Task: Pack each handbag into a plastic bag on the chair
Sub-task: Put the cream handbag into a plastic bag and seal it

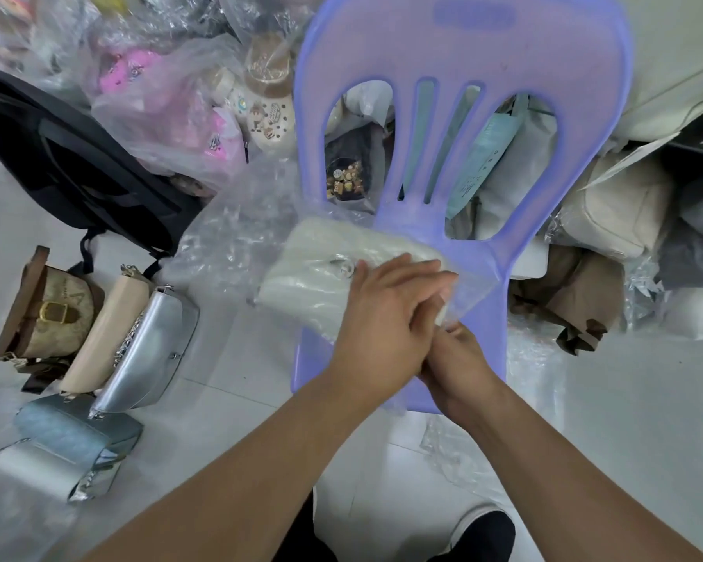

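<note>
White handbag [313, 273] in plastic bag [470, 297] (teal packet's [486, 158] print illegible)

One wide-angle view, worn on the person's head, faces forward and steeply down. It sits close above the purple chair [463, 54], with the seat's front edge near mid-frame and the backrest filling the top. The tiled floor [240, 358] spreads toward both sides.
</note>
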Motion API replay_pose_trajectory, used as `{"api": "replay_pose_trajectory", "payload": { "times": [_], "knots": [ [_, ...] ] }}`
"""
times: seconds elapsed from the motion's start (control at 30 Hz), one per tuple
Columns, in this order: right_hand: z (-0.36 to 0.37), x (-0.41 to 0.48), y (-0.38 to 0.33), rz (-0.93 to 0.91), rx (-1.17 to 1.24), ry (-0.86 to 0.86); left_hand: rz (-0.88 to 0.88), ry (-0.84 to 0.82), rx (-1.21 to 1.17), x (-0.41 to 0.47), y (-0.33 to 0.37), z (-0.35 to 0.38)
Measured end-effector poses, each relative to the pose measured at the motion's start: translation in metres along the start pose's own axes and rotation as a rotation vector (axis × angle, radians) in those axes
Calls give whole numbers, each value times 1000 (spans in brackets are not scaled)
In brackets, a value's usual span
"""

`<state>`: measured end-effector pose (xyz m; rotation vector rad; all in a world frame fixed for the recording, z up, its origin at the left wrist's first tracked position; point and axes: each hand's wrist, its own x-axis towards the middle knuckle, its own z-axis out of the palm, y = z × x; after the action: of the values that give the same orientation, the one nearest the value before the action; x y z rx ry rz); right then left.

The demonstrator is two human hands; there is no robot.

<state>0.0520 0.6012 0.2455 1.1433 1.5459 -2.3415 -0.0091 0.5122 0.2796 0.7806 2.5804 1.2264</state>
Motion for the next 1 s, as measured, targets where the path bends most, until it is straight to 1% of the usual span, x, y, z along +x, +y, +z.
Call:
{"api": "replay_pose_trajectory", "payload": {
  "times": [0.1,0.17,0.27,0.33,0.37,0.4,0.43,0.47,0.5,0.53,0.57,0.6,0.67,0.73,0.8,0.9,1.0],
  "knots": [
    [1,-5,-7,-17,105,-165,3,-31,-36,-1,10,5],
    [-2,-5,-12,0,133,-248,30,-23,3,0,12,2],
    [-5,1,-15,81,143,-234,150,119,97,-3,7,-14],
    [-5,1,-20,134,190,-225,202,316,169,-8,2,-28],
    [-5,0,-22,152,224,-238,163,440,242,-11,-2,-33],
    [-4,-1,-23,168,250,-251,43,549,293,-14,-6,-36],
    [-2,-3,-23,178,267,-253,-158,626,282,-16,-7,-38],
    [-1,-3,-22,191,278,-259,-423,653,179,-16,-10,-39],
    [2,-4,-21,207,291,-262,-690,641,-22,-15,-10,-40],
    [3,-2,-18,222,295,-260,-875,601,-245,-13,-9,-38],
    [8,-3,-19,234,295,-272,-947,536,-404,-13,-9,-35],
    [12,-4,-18,241,284,-282,-936,460,-460,-14,-9,-32],
    [17,0,-17,264,307,-339,-858,369,-441,-17,-6,-23],
    [19,7,-18,285,342,-320,-796,335,-438,-20,1,-14],
    [20,11,-19,280,334,-317,-767,314,-486,-20,6,-7],
    [17,15,-22,181,219,-317,-781,252,-535,-17,6,-8],
    [9,16,-27,66,100,-291,-888,123,-586,-12,2,-17]
  ]
}}
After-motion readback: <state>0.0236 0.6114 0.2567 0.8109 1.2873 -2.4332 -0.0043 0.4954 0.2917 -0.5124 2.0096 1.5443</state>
